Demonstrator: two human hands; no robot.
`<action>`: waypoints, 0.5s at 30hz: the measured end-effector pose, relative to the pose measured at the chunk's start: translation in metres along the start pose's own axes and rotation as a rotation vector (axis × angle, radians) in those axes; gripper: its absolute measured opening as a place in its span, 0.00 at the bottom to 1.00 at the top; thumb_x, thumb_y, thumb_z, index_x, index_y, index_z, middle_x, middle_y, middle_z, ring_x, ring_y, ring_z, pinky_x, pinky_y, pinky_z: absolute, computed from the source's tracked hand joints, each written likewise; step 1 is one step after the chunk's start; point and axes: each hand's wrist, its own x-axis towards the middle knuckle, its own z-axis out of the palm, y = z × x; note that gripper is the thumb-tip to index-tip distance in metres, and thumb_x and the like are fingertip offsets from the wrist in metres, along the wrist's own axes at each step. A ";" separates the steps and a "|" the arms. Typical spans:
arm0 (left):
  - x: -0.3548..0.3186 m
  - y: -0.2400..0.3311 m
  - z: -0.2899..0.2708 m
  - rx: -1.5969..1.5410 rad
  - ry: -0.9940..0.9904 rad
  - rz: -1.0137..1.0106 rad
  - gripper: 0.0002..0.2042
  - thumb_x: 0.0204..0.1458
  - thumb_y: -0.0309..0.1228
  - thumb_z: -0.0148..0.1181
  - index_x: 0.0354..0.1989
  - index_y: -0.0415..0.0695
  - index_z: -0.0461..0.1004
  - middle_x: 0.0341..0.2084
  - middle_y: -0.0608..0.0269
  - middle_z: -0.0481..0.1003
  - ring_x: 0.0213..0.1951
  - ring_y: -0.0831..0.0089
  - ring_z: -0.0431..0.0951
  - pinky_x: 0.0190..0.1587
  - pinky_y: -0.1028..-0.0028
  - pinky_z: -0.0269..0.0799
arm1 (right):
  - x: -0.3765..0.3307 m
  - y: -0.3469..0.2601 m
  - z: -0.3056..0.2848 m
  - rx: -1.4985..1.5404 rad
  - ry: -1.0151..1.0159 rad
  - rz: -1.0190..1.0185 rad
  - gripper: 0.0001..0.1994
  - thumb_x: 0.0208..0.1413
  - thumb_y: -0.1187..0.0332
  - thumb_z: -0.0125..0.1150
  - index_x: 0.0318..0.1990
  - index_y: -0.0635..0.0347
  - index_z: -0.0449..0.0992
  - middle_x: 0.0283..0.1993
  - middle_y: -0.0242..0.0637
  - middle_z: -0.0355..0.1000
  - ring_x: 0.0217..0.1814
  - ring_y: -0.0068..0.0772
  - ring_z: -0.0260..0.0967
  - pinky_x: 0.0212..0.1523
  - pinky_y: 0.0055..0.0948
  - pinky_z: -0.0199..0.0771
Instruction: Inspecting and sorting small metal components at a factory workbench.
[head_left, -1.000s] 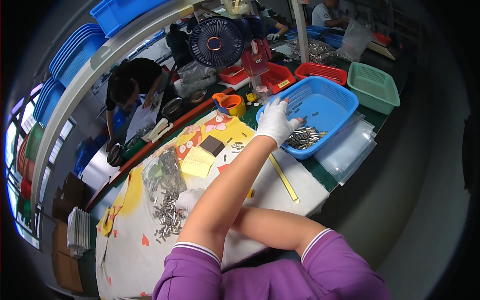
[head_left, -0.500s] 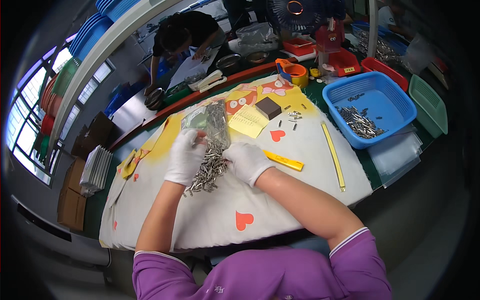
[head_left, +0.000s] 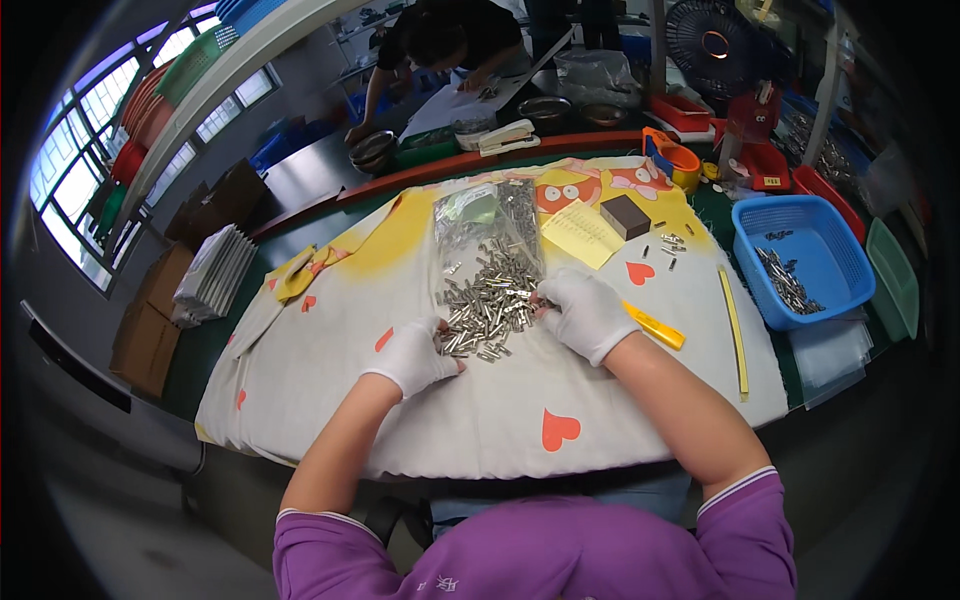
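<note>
A heap of small silvery metal pins [head_left: 492, 305] lies on the cloth, spilling from the mouth of a clear plastic bag [head_left: 462, 235]. My left hand [head_left: 412, 358], in a white glove with bare fingertips, touches the heap's near left edge, thumb and forefinger apart. At the right edge of the heap is my right hand [head_left: 585, 314], gloved the same way. Its fingers are curled in against the pins; what is between the fingertips is hidden. More pins remain inside the bag's far right part.
Right of the bag lie a yellow paper slip [head_left: 582, 236], a dark block [head_left: 625, 216], loose pins [head_left: 672, 242], a yellow cutter [head_left: 655, 326] and a yellow strip [head_left: 735, 335]. A blue basket [head_left: 745, 270] holds more pins. Across the bench, another person [head_left: 450, 45] works.
My left hand has come down off the bag's side to the heap's near left edge. My right hand stays at its right edge. The view has shifted, and the heap looks more spread out.
</note>
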 end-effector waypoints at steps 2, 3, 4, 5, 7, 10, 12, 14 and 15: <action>0.009 0.009 0.007 0.042 0.026 0.143 0.25 0.34 0.32 0.68 0.40 0.30 0.68 0.31 0.43 0.74 0.36 0.56 0.75 0.41 0.68 0.70 | -0.002 0.000 -0.002 -0.003 0.010 -0.010 0.07 0.44 0.68 0.58 0.32 0.57 0.75 0.32 0.43 0.70 0.38 0.45 0.68 0.38 0.39 0.68; 0.013 0.013 0.010 0.039 0.028 0.142 0.25 0.34 0.32 0.68 0.40 0.30 0.68 0.31 0.43 0.74 0.36 0.56 0.75 0.41 0.68 0.70 | -0.003 0.001 -0.002 0.003 0.013 -0.009 0.06 0.44 0.69 0.58 0.32 0.56 0.75 0.32 0.43 0.70 0.37 0.45 0.68 0.38 0.39 0.68; 0.016 0.017 0.011 0.077 0.048 0.158 0.23 0.35 0.30 0.68 0.38 0.31 0.68 0.25 0.52 0.71 0.30 0.66 0.72 0.35 0.71 0.68 | -0.003 0.000 -0.001 0.015 0.016 -0.006 0.06 0.44 0.69 0.58 0.32 0.56 0.76 0.32 0.42 0.69 0.37 0.45 0.68 0.38 0.39 0.68; 0.019 0.021 0.013 0.116 0.067 0.175 0.21 0.35 0.29 0.68 0.37 0.32 0.68 0.19 0.61 0.69 0.24 0.75 0.69 0.29 0.74 0.67 | -0.004 -0.001 -0.001 0.019 0.014 -0.007 0.06 0.44 0.69 0.58 0.32 0.56 0.76 0.32 0.42 0.69 0.37 0.45 0.68 0.38 0.39 0.68; 0.021 0.029 0.016 0.135 0.031 0.161 0.21 0.35 0.28 0.68 0.37 0.31 0.67 0.20 0.60 0.70 0.24 0.74 0.70 0.29 0.73 0.67 | -0.005 -0.002 -0.002 0.001 0.000 0.010 0.06 0.43 0.69 0.58 0.31 0.56 0.76 0.32 0.42 0.70 0.37 0.45 0.68 0.38 0.38 0.69; 0.024 0.040 0.024 0.023 0.022 0.213 0.22 0.35 0.28 0.68 0.39 0.31 0.67 0.21 0.61 0.69 0.25 0.74 0.69 0.30 0.73 0.67 | -0.006 -0.001 -0.004 -0.014 0.052 0.009 0.07 0.42 0.72 0.60 0.31 0.57 0.75 0.32 0.41 0.70 0.35 0.41 0.69 0.37 0.33 0.69; 0.023 0.049 0.027 -0.023 0.013 0.271 0.23 0.35 0.29 0.67 0.39 0.31 0.68 0.24 0.55 0.71 0.28 0.67 0.72 0.33 0.71 0.69 | -0.007 -0.005 -0.017 -0.028 -0.007 0.103 0.07 0.42 0.71 0.61 0.32 0.57 0.75 0.32 0.40 0.71 0.35 0.40 0.69 0.36 0.32 0.69; 0.025 0.052 0.034 -0.120 -0.003 0.332 0.22 0.37 0.26 0.64 0.42 0.31 0.68 0.25 0.54 0.73 0.28 0.67 0.74 0.33 0.72 0.70 | -0.004 -0.009 -0.032 -0.041 -0.067 0.189 0.07 0.42 0.70 0.61 0.32 0.56 0.75 0.32 0.40 0.71 0.34 0.39 0.70 0.36 0.32 0.70; 0.025 0.052 0.034 -0.123 -0.006 0.336 0.22 0.37 0.26 0.64 0.42 0.31 0.68 0.25 0.54 0.73 0.28 0.67 0.74 0.33 0.72 0.70 | -0.002 -0.010 -0.038 -0.044 -0.165 0.229 0.08 0.42 0.69 0.61 0.32 0.56 0.75 0.31 0.40 0.72 0.34 0.39 0.71 0.36 0.32 0.70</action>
